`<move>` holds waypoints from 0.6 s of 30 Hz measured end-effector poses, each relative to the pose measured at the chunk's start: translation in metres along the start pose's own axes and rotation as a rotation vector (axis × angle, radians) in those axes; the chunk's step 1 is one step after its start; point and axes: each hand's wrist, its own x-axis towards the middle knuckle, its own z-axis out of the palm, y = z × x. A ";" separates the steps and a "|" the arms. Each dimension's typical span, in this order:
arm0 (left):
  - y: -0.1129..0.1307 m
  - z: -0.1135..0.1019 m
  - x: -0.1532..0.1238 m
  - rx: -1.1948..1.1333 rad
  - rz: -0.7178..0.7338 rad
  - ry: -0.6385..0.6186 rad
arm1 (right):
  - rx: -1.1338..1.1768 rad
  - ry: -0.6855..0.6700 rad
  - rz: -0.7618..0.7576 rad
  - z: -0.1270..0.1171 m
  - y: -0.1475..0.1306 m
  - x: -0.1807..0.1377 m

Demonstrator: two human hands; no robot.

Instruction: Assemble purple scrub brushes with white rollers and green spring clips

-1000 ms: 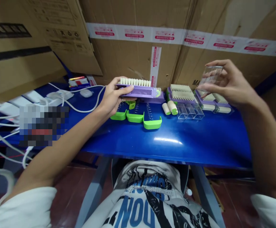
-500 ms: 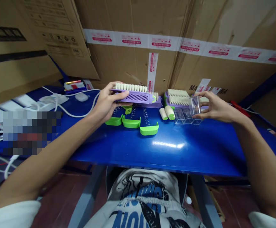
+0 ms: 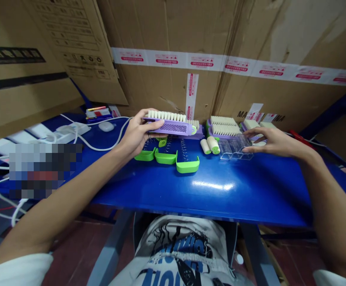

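Head view: L hand (image 3: 135,135) grasps purple brush (image 3: 173,126), bristles up, over green trays (image 3: 167,158) at 12 o'clock on tabletop (image 3: 220,190); R hand (image 3: 273,141) touches clear covers (image 3: 235,147) at brush's 3 o'clock, grip can't tell.

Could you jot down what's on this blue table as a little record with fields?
Left hand: grips a purple brush, bristles up, above the table
Right hand: fingertips on clear plastic cases; grip unclear
Near the brush: green trays, metal springs
Middle: two cream rollers
Surface: blue table
Behind: cardboard boxes
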 end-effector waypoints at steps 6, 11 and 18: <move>-0.002 -0.002 0.001 0.005 -0.016 -0.025 | -0.098 0.041 -0.032 0.003 0.001 -0.002; -0.004 -0.003 0.001 0.007 -0.033 -0.037 | -0.280 0.176 -0.286 0.028 -0.024 0.003; -0.001 -0.002 0.001 -0.020 -0.013 -0.052 | -0.261 0.285 -0.420 0.050 -0.061 0.003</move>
